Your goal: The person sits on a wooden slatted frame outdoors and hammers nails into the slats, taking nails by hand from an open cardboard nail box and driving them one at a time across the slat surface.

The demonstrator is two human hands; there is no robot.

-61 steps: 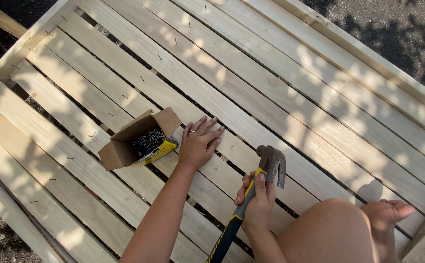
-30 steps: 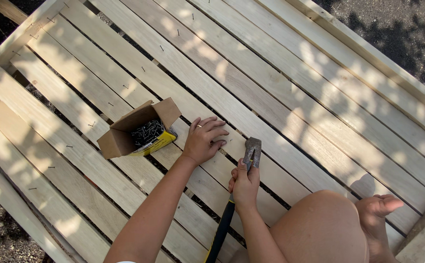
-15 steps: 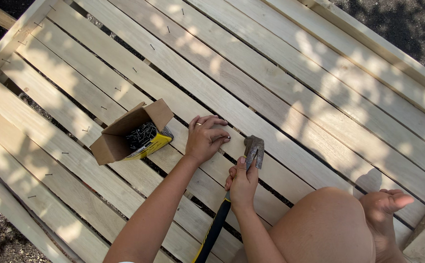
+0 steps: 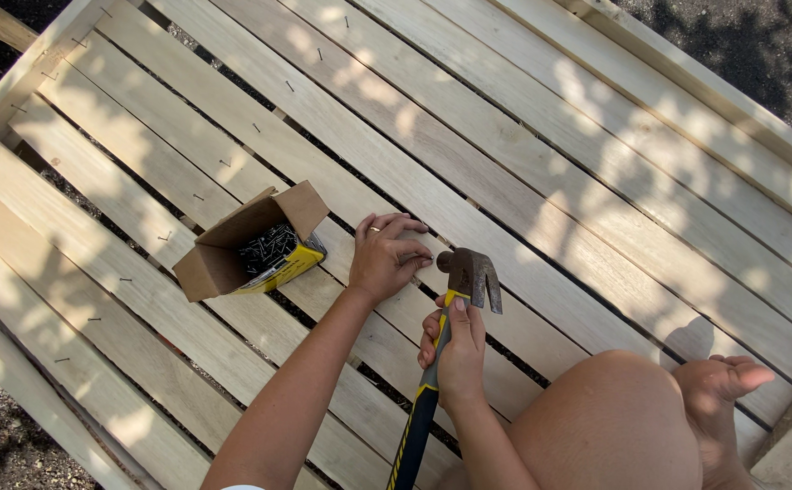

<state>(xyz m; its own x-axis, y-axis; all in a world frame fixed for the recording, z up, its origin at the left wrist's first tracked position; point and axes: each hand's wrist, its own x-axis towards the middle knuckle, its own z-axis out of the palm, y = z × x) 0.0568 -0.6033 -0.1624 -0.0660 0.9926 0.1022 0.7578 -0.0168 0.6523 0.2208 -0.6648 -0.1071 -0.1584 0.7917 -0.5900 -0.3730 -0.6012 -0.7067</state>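
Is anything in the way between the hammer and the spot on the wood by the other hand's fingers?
Nothing visible. The hammer, held in the right hand, has its head right beside the left hand fingertips on the plank. The box of nails sits off to the side.

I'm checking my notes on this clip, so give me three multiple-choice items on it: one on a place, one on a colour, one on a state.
1. Where is the cardboard box?
A. On the wooden slats
B. On the gravel
C. On the knee

2. What colour stripes the hammer handle?
A. Red
B. Yellow
C. Blue

3. What state is the box in?
A. Taped shut
B. Crushed flat
C. Open, with nails inside

Answers: 1 A, it lies on the slats beside the left hand. 2 B, yellow edges the black grip below the right hand. 3 C, its flaps stand open over dark nails.
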